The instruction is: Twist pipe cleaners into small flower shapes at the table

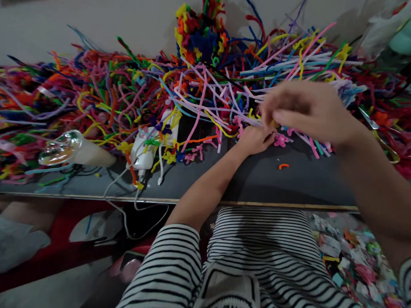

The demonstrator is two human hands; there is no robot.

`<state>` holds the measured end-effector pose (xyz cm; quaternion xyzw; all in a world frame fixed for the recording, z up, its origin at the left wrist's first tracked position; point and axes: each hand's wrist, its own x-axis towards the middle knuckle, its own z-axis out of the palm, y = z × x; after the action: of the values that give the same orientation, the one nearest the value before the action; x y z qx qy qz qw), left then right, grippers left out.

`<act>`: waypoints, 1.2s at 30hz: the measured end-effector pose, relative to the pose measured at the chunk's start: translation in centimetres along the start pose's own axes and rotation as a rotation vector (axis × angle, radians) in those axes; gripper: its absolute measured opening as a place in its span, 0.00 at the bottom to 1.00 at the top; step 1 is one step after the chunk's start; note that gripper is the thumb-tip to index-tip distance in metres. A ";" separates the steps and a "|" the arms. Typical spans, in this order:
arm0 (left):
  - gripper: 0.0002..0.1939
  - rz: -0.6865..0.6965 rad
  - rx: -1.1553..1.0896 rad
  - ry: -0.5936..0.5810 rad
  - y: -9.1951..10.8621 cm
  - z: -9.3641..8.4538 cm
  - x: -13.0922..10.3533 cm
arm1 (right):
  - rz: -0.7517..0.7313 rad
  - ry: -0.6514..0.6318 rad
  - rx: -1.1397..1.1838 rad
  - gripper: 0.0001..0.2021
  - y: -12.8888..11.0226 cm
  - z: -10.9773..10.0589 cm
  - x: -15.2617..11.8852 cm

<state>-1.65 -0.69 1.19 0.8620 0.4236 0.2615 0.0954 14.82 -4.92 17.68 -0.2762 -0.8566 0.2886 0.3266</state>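
Both curled hands [255,139] [307,108], grip unclear, leave tabletop [315,186] room before its front edge [293,206].

Pipe cleaners [108,85] on table [315,188], cup [94,153] left, scissors [372,124] right

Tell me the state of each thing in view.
Left hand: down at the tabletop, fingers curled
Right hand: raised, fingers curled, blurred
Pink flower: formed
Orange piece: bent, lying loose
Pipe cleaners: tangled heap
Scissors: lying down; open or shut unclear
Cup: upright or tipped unclear
White cable end: unplugged

Craft workspace: colourful pipe cleaners [108,83] across a table [314,191]
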 end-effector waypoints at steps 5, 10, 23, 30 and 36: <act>0.19 0.025 0.083 -0.011 -0.3 -0.5 0.0 | 0.384 -0.112 -0.731 0.09 8.6 -0.3 7.3; 0.20 0.029 0.122 -0.063 -0.2 -0.7 0.0 | 0.501 -0.130 -0.629 0.19 10.3 1.3 8.9; 0.17 0.024 0.051 -0.012 -0.2 -0.5 0.2 | -0.002 0.000 -0.573 0.16 8.1 -1.2 11.4; 0.16 0.013 0.034 -0.030 0.0 -0.9 0.2 | -0.209 -0.165 -0.969 0.25 5.0 -5.6 11.9; 0.16 -0.043 -0.024 0.079 0.4 -1.3 -0.2 | -0.275 -0.236 -1.060 0.39 -0.1 -3.4 8.1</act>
<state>-2.16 -1.20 2.32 0.8405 0.4422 0.2985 0.0946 12.10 1.40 23.08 -0.2541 -0.9433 -0.1979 0.0798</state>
